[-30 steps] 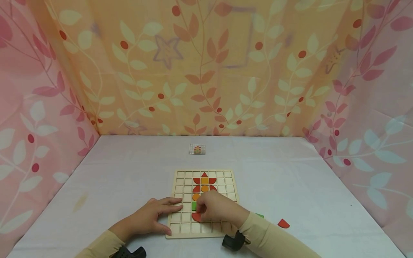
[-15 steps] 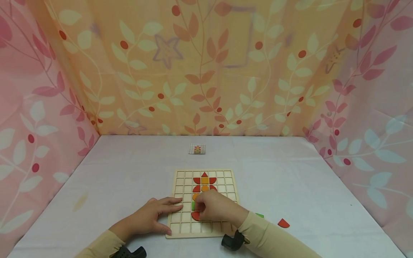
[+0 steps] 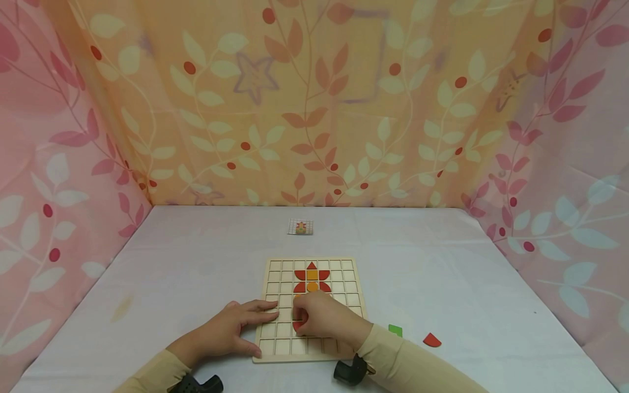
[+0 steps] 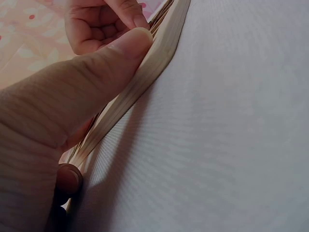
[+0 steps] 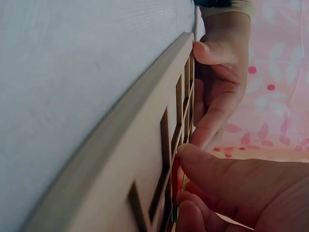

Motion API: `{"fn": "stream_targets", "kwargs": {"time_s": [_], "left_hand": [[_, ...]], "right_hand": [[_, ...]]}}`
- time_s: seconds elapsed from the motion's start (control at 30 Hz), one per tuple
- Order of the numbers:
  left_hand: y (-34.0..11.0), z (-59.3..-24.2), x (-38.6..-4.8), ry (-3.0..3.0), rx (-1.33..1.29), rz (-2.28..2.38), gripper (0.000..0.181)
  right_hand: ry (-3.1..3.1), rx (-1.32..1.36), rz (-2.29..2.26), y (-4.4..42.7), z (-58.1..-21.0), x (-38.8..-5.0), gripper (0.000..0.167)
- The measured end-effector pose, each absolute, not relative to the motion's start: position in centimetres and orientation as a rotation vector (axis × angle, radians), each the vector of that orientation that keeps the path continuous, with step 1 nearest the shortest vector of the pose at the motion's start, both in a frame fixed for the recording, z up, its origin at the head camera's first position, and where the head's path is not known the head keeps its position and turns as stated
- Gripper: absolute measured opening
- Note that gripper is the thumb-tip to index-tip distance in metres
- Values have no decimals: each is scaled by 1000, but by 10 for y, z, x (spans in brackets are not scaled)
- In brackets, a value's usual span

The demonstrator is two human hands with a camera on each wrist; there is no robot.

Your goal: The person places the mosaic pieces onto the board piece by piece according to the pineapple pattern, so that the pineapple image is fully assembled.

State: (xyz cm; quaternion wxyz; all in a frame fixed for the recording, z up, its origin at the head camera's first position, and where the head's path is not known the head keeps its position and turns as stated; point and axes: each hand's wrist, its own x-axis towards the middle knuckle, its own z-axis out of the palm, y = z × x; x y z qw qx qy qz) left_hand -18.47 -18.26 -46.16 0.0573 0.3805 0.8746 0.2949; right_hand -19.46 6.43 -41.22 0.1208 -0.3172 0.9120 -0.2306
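Note:
A pale wooden grid board (image 3: 339,346) lies on the white table. Colored tiles form a figure on it: a red triangle (image 3: 312,266) on top, an orange square (image 3: 312,275), red quarter-circle tiles (image 3: 300,287) and an orange circle (image 3: 312,286). Over the lower cells my right hand (image 3: 331,322) pinches a red quarter-circle tile (image 3: 297,326), its thumb against it; the tile looks to be in or at a cell. My left hand (image 3: 228,330) rests on the board's left side, fingers extended, thumb (image 4: 130,43) at the near corner.
Right of the board lie a loose green tile (image 3: 395,330) and a red quarter-circle tile (image 3: 432,340). Behind it sits a small pattern card (image 3: 301,227). Patterned curtains (image 3: 314,109) stand round the table. Each wrist wears a black camera (image 3: 350,372).
My right hand has shifted slightly left, covering the green square and most of an orange circle on the board. The loose green tile shows more beside the sleeve. My left hand has stayed put.

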Motion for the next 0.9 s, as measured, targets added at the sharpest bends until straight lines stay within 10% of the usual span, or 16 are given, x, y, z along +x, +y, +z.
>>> {"fn": "stream_targets", "kwargs": {"time_s": [0.9], "left_hand": [[-181,-457,-183,2630,1064,896,72]], "right_hand": [[2642,-643,-888,181,-388,-222,9]]}}
